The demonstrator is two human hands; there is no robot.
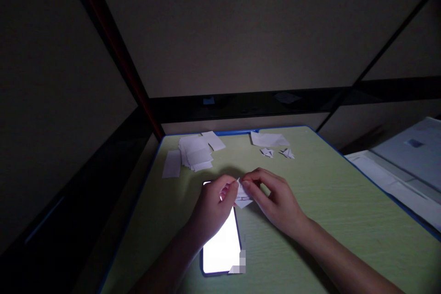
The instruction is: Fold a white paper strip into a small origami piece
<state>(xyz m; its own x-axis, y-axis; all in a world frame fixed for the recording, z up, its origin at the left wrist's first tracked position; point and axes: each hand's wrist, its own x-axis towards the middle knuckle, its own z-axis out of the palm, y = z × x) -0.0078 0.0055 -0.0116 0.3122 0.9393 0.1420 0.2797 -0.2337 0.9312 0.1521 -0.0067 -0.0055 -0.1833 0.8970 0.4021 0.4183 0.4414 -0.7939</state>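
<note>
Between my two hands is a small folded piece of white paper (244, 203), with a point at its top and another at its bottom. My left hand (217, 200) pinches its left side between thumb and fingers. On the other side, the thumb and forefinger of my right hand (274, 195) close on its upper right edge. A phone (222, 257) with a bright white screen lies under my left hand and wrist, which cover part of it. The paper is held just above the table, near the phone's upper right.
On the green table (330, 202) with a blue edge, a pile of white paper sheets (196, 151) lies at the back left. Two small folded paper shapes (267, 152) and a creased sheet (270, 139) are at the back right. A pale box-like object (409, 156) stands beyond the right edge.
</note>
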